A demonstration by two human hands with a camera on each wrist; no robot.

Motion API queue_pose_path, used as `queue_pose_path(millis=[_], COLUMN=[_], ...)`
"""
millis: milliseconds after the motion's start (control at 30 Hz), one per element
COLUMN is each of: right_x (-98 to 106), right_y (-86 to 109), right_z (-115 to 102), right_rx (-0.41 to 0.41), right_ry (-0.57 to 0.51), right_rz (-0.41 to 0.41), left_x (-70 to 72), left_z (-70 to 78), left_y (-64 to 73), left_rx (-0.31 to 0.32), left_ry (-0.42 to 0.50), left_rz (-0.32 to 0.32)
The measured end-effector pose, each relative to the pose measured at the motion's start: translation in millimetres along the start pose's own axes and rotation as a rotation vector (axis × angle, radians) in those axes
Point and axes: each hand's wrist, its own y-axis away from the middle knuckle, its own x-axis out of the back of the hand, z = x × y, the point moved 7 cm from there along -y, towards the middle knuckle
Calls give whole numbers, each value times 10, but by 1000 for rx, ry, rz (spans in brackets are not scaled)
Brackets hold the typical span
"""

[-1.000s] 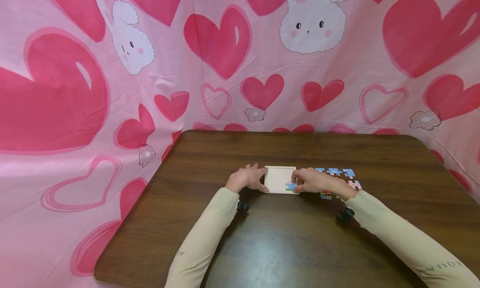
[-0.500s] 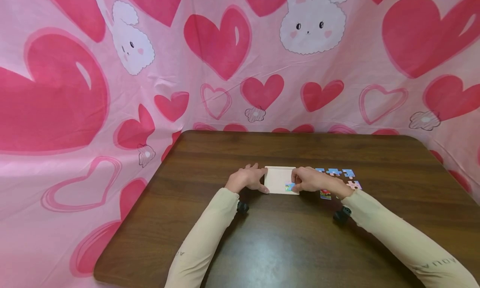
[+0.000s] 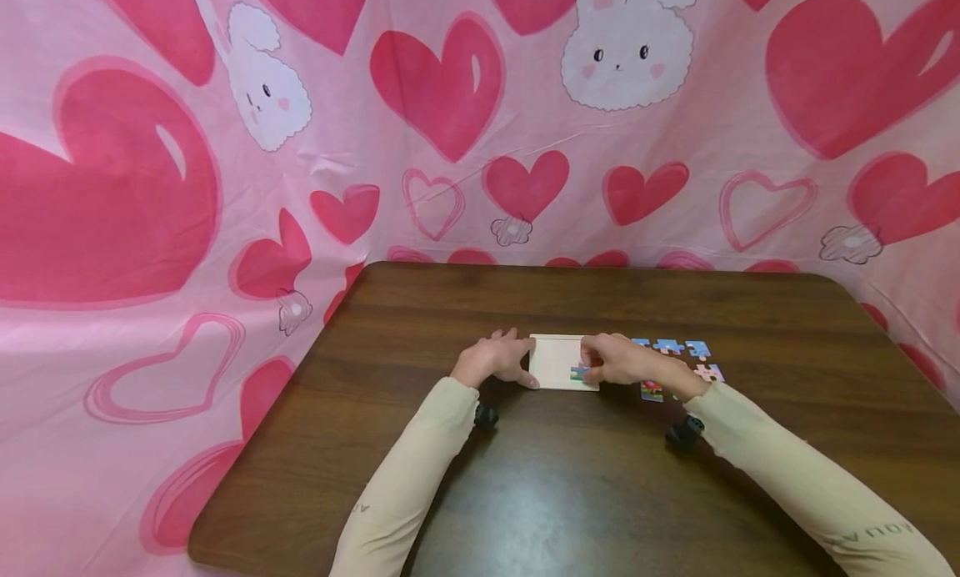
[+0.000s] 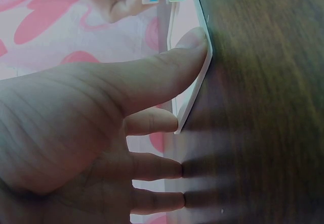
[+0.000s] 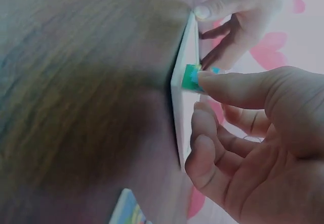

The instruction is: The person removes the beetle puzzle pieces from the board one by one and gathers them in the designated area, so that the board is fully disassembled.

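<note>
A pale shallow puzzle tray point(image 3: 551, 356) lies on the table between both hands. The left hand point(image 3: 492, 360) rests at its left side; in the left wrist view the thumb point(image 4: 190, 39) lies on the rim, and the other fingers extend straight toward the tabletop. Above the tray's near right part, the right hand point(image 3: 618, 360) pinches a blue and green jigsaw piece point(image 3: 577, 373). In the right wrist view that jigsaw piece point(image 5: 191, 77) sits at the thumb tip, tilted over the tray, its far side hidden by the fingers.
Several loose jigsaw pieces point(image 3: 669, 346) lie right of the tray, some partly hidden under the right wrist. One flowered jigsaw piece point(image 3: 651, 390) is nearest the front. The brown table point(image 3: 517, 485) has a pink heart-patterned cloth point(image 3: 442, 85) behind it.
The right hand has shifted slightly left and turned the jigsaw piece a little, so its visible colours differ. The left hand and the tray have stayed in place.
</note>
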Motion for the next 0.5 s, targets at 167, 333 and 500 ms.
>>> queue_pose_path(millis=[167,333,500], right_x=[67,172,266], right_y=[51,151,251], right_z=[-30,-32,9], right_rx=[42,63,66], right_ry=[-6,-29,-54], right_rz=[41,51,52], left_x=[-3,-2,0], left_z=[4,1,1], left_y=[10,12,14], left_rx=[1,-2,-7], left_ry=[6,4,5], left_rz=[0,4,4])
